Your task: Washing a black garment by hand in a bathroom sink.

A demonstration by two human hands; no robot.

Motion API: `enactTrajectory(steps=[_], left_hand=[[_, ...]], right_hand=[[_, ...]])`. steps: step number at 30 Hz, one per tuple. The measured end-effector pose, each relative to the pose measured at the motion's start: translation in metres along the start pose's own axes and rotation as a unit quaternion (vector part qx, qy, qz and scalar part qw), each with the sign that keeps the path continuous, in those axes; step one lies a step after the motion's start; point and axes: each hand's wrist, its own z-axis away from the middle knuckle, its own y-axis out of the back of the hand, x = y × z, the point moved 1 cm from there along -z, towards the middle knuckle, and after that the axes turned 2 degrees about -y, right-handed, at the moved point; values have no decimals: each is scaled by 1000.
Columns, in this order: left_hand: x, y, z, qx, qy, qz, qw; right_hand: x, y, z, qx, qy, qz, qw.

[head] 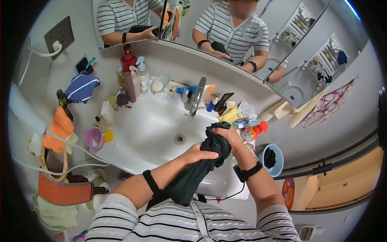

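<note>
A dark, bunched-up cloth (193,178) is gripped in both hands above the right side of a white washbasin (142,145). My left hand (196,155) closes around its middle, thumb lying across the folds. Higher up, my right hand (228,136) grasps the twisted upper end. The lower part hangs loosely toward my body, over the basin's front edge. Behind the cloth, a chrome faucet (198,96) leans over the basin; the drain (179,138) is uncovered and no pooled water shows. What kind of garment or fabric piece the cloth is, I cannot tell.
Pump bottles (130,84) and a soap dish (160,84) line the back ledge. A purple cup (94,137) stands at the left rim, a red-topped pump bottle (252,132) at the right. Beyond it, a light-blue bucket (279,160) holds dark fabric. A white cord (87,157) loops at left.
</note>
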Motion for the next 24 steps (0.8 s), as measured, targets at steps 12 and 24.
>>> enactTrajectory(steps=[12,24], left_hand=[[-21,16,-3,146,-27,-455,878],[9,-1,1,35,-23,-624,780]], right_hand=[[36,-7,-9,-27,-49,1,998],[13,-1,37,-138,-135,-32,981]])
